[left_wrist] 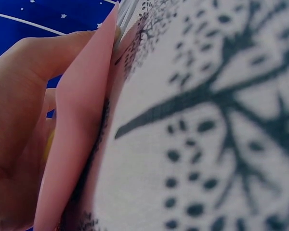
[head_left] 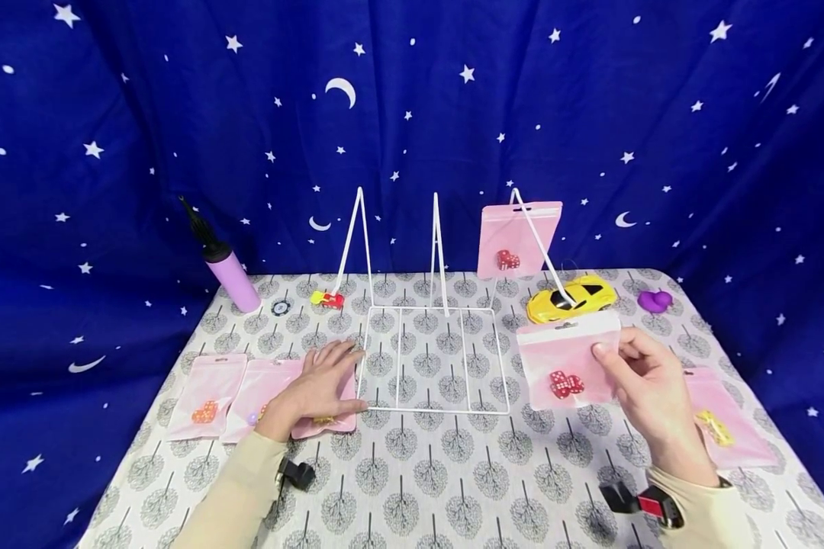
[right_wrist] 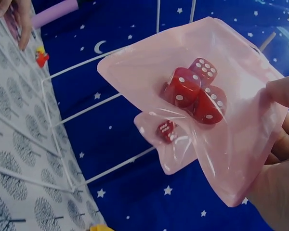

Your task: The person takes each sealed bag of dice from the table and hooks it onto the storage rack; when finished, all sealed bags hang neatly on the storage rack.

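Between thumb and fingers, my right hand [head_left: 648, 377] pinches the right edge of a pink zip bag [head_left: 535, 354] held up above the table. Several red dice [right_wrist: 197, 91] show through its clear front. A white wire rack [head_left: 419, 412] with upright prongs stands mid-table; another pink bag of red dice [head_left: 519, 229] hangs from its right prong. My left hand [head_left: 319, 389] lies over a pink bag [head_left: 343, 423], fingers extended, fingertips and thumb at the rack's left base wire. That bag's contents are mostly hidden by the hand; in the left wrist view its pink film [left_wrist: 82, 106] stands up beside the thumb.
More pink bags lie at left [head_left: 209, 389] and at right [head_left: 735, 419], partly behind my right wrist. Along the back are a purple pump [head_left: 233, 282], a round chip [head_left: 281, 307], a small red-yellow toy car [head_left: 329, 300], a yellow car [head_left: 570, 297] and a purple duck [head_left: 655, 301].
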A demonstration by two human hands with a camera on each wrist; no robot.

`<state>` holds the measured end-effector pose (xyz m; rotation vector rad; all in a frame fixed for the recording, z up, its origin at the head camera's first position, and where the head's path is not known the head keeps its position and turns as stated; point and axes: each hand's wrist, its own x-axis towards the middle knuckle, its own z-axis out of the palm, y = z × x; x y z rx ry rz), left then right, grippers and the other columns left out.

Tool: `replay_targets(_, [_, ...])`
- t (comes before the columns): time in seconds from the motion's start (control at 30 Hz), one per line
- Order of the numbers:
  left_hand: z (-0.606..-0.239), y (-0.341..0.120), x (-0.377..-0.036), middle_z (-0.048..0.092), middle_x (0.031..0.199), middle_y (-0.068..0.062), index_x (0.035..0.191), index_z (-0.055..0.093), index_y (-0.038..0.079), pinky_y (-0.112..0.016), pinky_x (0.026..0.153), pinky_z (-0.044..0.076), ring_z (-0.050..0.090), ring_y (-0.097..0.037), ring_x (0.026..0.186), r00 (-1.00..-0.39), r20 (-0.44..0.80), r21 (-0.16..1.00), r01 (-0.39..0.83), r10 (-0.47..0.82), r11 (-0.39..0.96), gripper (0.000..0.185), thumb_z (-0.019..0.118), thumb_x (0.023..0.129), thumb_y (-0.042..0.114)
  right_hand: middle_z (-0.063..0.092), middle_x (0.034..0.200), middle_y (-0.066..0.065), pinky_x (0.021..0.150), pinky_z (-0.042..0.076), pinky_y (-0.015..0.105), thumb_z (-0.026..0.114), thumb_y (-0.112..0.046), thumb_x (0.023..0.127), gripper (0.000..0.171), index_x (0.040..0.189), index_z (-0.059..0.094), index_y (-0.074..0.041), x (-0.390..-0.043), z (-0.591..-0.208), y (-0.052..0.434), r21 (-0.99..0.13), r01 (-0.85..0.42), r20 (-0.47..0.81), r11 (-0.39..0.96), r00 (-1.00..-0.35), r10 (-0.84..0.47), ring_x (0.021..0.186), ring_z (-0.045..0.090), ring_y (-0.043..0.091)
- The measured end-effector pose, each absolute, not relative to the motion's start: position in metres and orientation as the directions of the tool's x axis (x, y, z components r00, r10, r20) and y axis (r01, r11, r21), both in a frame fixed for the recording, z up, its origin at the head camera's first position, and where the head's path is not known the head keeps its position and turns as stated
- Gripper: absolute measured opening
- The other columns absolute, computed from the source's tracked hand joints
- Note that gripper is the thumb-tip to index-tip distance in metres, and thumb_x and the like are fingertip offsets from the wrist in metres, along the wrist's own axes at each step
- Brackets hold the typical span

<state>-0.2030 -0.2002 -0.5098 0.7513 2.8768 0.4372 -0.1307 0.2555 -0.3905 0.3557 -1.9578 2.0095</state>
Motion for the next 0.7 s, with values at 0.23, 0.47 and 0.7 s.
replay_targets(0.23, [-0.511,-0.200,-0.204,0.016,0.163,-0.009,0.155,0.028,0.021,-0.071,0.113,0.008,0.014,-0.038,0.149,-0.870,-0.060,0.302,0.452,0.490,0.839,0.100,0.064,0.076,0.071,0.055,0.060,0.000,0.035,0.024,0.031,0.052,0.019,0.088,0.020,0.086,0.060,0.001,-0.131,-0.383,0.247,-0.874,-0.467,0.467,-0.131,-0.884,0.033,0.046,0.038,0.016])
replay_targets(0.47, [-0.513,-0.201,-0.203,0.014,0.164,-0.009,0.155,0.026,0.022,-0.071,0.113,0.006,0.012,-0.038,0.149,-0.870,-0.071,0.309,0.445,0.487,0.841,0.101,0.064,0.076,0.071,0.059,0.063,0.004,0.041,0.033,0.026,0.050,0.024,0.085,0.022,0.085,0.061,0.005,-0.129,-0.377,0.237,-0.834,-0.522,0.513,-0.181,-0.853,0.093,0.050,0.046,0.014])
replay_targets(0.7, [-0.512,-0.201,-0.203,0.016,0.163,-0.010,0.154,0.027,0.021,-0.072,0.113,0.008,0.014,-0.039,0.148,-0.867,-0.052,0.306,0.458,0.495,0.835,0.100,0.063,0.076,0.072,0.062,0.064,0.007,0.040,0.036,0.025,0.051,0.026,0.083,0.018,0.086,0.062,0.011,-0.131,-0.372,0.231,-0.778,-0.581,0.561,-0.241,-0.814,0.150,0.049,0.049,0.013])
